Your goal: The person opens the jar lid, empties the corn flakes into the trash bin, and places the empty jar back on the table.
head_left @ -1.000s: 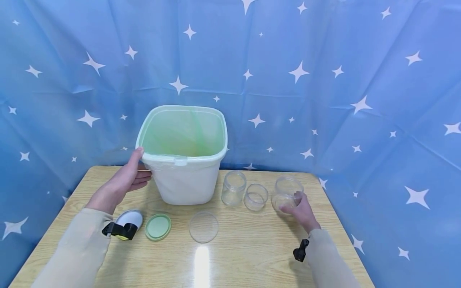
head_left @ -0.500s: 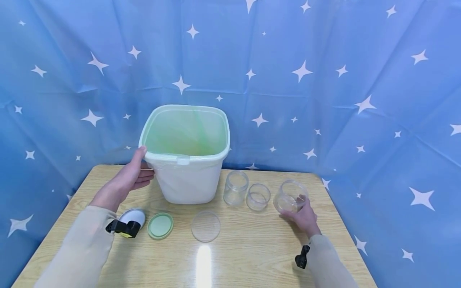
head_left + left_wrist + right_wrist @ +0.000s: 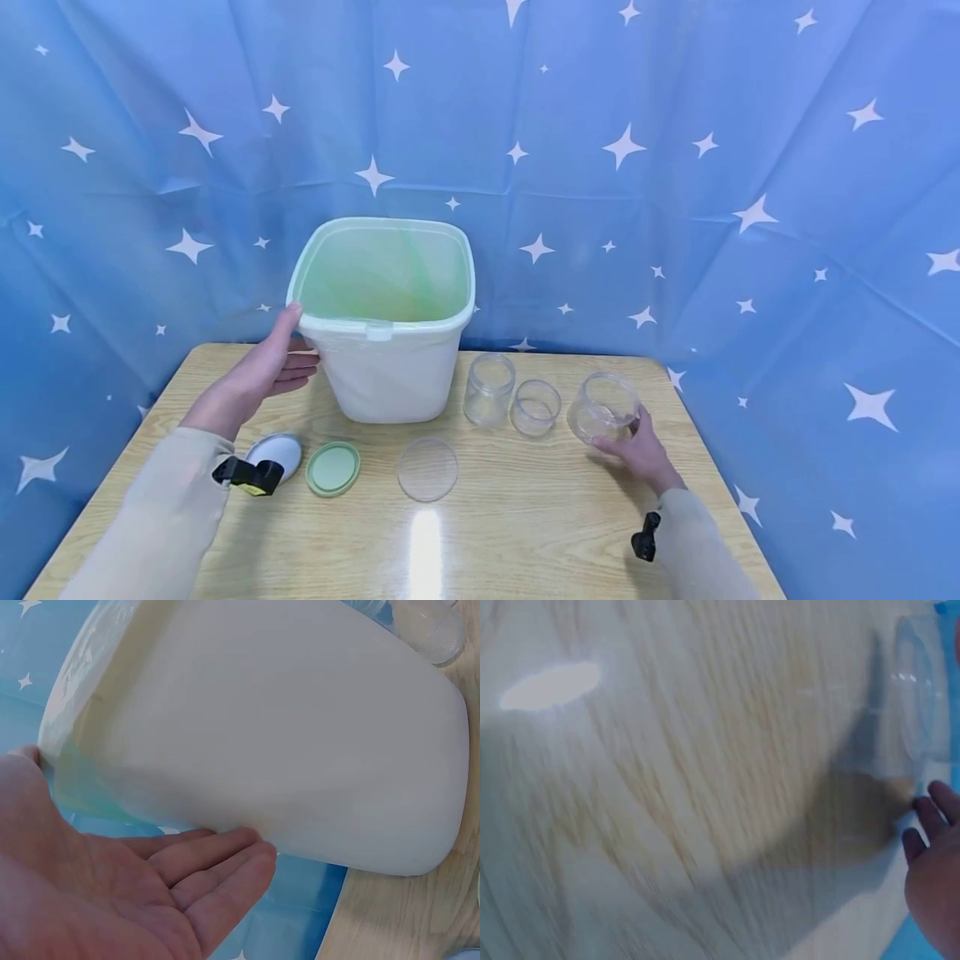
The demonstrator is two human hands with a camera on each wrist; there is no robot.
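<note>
In the head view my left hand (image 3: 255, 375) lies at the left of a white bin (image 3: 386, 379) with a pale green rim and a plastic liner. Its thumb hooks over the rim, while its fingers (image 3: 217, 877) lie nearly straight along the outer wall. On the right stands a wide clear jar (image 3: 603, 408). My right hand (image 3: 641, 450) is at its near right side, thumb low in front and fingertips at the side, loosely placed. The right wrist view cuts off this jar (image 3: 915, 690) at its edge; the fingers (image 3: 937, 814) appear beside its shadow.
A tall clear jar (image 3: 489, 392) and a short one (image 3: 536, 408) stand between bin and wide jar. Nearer lie a white lid (image 3: 277, 454), a green lid (image 3: 333, 469) and a clear disc lid (image 3: 427, 469). A starred blue curtain (image 3: 562, 167) hangs behind the wooden table (image 3: 525, 517).
The wide jar was tilted or shifted slightly, and now stands more to the front. My right hand has eased a little to the right, away from it. My left hand stays on the bin.
</note>
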